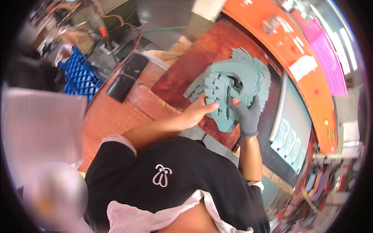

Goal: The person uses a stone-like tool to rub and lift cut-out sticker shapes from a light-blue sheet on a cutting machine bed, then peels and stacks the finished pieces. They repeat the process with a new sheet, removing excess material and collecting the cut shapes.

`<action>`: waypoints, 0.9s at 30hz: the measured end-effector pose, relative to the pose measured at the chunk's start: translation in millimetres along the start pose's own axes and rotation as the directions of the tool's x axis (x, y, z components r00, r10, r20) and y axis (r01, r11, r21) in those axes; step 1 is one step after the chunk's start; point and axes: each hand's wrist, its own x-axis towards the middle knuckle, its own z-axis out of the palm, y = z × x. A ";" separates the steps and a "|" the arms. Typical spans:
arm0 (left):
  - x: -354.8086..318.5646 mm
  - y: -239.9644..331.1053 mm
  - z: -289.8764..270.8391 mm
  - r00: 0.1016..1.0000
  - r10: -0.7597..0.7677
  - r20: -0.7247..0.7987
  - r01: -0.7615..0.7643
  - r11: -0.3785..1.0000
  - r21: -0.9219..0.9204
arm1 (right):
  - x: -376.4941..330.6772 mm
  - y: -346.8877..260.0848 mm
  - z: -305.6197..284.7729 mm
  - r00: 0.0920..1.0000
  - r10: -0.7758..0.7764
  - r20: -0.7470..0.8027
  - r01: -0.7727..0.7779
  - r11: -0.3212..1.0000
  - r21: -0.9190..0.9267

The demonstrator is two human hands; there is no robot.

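Note:
In front of me is a pale green, flat cut-out piece (215, 99) with a row of slots along its left edge. My left hand (196, 112) is bare and grips its lower left edge, thumb on top. My right hand (248, 116) wears a grey glove with a bare thumb tip and closes on the piece's right side. Directly beyond lies a fanned heap of similar pale green cut-outs (262, 75), some with wavy edges. The pieces' material cannot be told for sure, and the fingers beneath are hidden.
The heap rests on a worn, dark red board (175, 79). To the right, an orange machine beam (299, 50) arches over a black bed carrying a pale green sheet (291, 143) with cut outlines. A black wrapped block (127, 77) and a blue lattice crate (79, 75) stand left.

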 end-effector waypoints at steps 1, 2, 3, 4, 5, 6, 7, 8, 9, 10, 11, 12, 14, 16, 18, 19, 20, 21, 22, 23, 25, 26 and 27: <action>5.8 0.1 -5.1 1.000 -0.008 -0.003 0.008 0.997 -0.079 | 1.3 2.8 12.4 0.999 -0.030 0.035 0.032 0.999 -0.035; 8.1 2.1 -11.3 0.999 0.036 0.027 -0.031 0.983 -0.183 | 2.0 6.7 24.1 0.995 -0.061 0.074 0.066 0.995 -0.070; 6.5 4.2 -17.2 0.996 0.034 -0.080 -0.047 0.986 -0.160 | 1.6 11.1 35.3 0.996 -0.028 0.085 0.034 0.997 -0.073; 1.8 5.7 -22.2 0.986 0.071 -0.151 -0.095 0.983 -0.158 | 1.7 15.2 46.2 0.994 -0.009 0.112 0.015 0.999 -0.048; -2.1 8.7 -28.6 0.972 0.067 -0.225 -0.101 0.984 -0.143 | 1.8 18.8 57.5 0.992 0.009 0.127 -0.007 1.000 -0.021; -8.2 11.9 -36.6 0.971 0.059 -0.230 -0.113 0.967 -0.229 | 1.5 20.8 68.1 0.993 0.067 0.097 -0.067 0.998 -0.008; -17.6 14.9 -46.8 0.971 0.013 -0.240 -0.090 0.947 -0.309 | -0.3 21.7 78.6 0.985 0.049 0.164 -0.054 0.998 0.027; -26.6 17.2 -57.3 0.977 0.005 -0.215 -0.092 0.912 -0.400 | -3.0 21.4 88.8 0.974 0.045 0.221 -0.048 0.999 0.009; -35.8 19.5 -70.3 0.977 -0.019 -0.214 -0.087 0.875 -0.476 | -5.9 21.2 100.4 0.947 -0.006 0.322 -0.002 1.000 0.023; -47.6 24.4 -87.1 0.984 0.005 -0.178 -0.093 0.866 -0.492 | -8.8 21.1 112.0 0.917 -0.039 0.396 0.029 0.999 0.031; -59.5 27.3 -101.0 0.980 -0.009 -0.201 -0.084 0.891 -0.447 | -10.7 20.9 122.2 0.866 -0.054 0.497 0.080 0.996 -0.032; -72.4 30.6 -115.1 0.984 0.023 -0.177 -0.097 0.901 -0.424 | -11.6 22.2 132.2 0.805 -0.060 0.590 0.137 0.987 -0.087; -104.5 40.0 -143.7 0.974 0.013 -0.225 -0.117 0.882 -0.456 | -15.6 34.0 153.1 0.710 -0.044 0.703 0.067 0.998 -0.005; -144.3 50.5 -168.1 0.952 0.029 -0.306 -0.171 0.877 -0.449 | -15.0 56.5 168.0 0.598 -0.136 0.790 0.316 0.946 -0.077; -193.3 57.6 -185.1 0.915 0.118 -0.386 -0.265 0.896 -0.355 | -23.6 94.8 188.7 0.580 0.171 0.796 -0.039 0.983 -0.182; -215.5 56.9 -190.4 0.893 0.127 -0.432 -0.299 0.885 -0.357 | -25.9 116.9 197.0 0.550 0.321 0.771 -0.128 0.945 -0.301; -236.6 54.6 -194.8 0.854 0.120 -0.506 -0.338 0.868 -0.365 | -32.4 141.3 209.2 0.569 0.460 0.682 -0.117 0.866 -0.486; -254.5 52.8 -200.7 0.878 0.117 -0.463 -0.311 0.877 -0.367 | -36.8 165.3 219.8 0.591 0.551 0.589 -0.106 0.777 -0.621; -269.6 49.2 -205.1 0.884 0.101 -0.456 -0.297 0.874 -0.384 | -37.4 187.8 228.3 0.630 0.518 0.578 -0.021 0.755 -0.655; -283.0 42.4 -206.0 0.817 0.029 -0.576 -0.291 0.883 -0.369 | -37.6 209.2 238.2 0.665 0.502 0.553 0.046 0.711 -0.702; -300.2 33.2 -208.2 0.782 0.031 -0.622 -0.335 0.863 -0.378 | -32.8 244.1 256.1 0.733 0.479 0.484 0.108 0.621 -0.777; -305.1 31.0 -208.9 0.777 0.048 -0.627 -0.350 0.862 -0.368 | -23.1 258.5 263.3 0.764 0.472 0.439 0.105 0.581 -0.807; -306.3 29.3 -208.8 0.762 0.018 -0.647 -0.354 0.849 -0.393 | -14.4 270.6 267.2 0.795 0.461 0.395 0.102 0.539 -0.836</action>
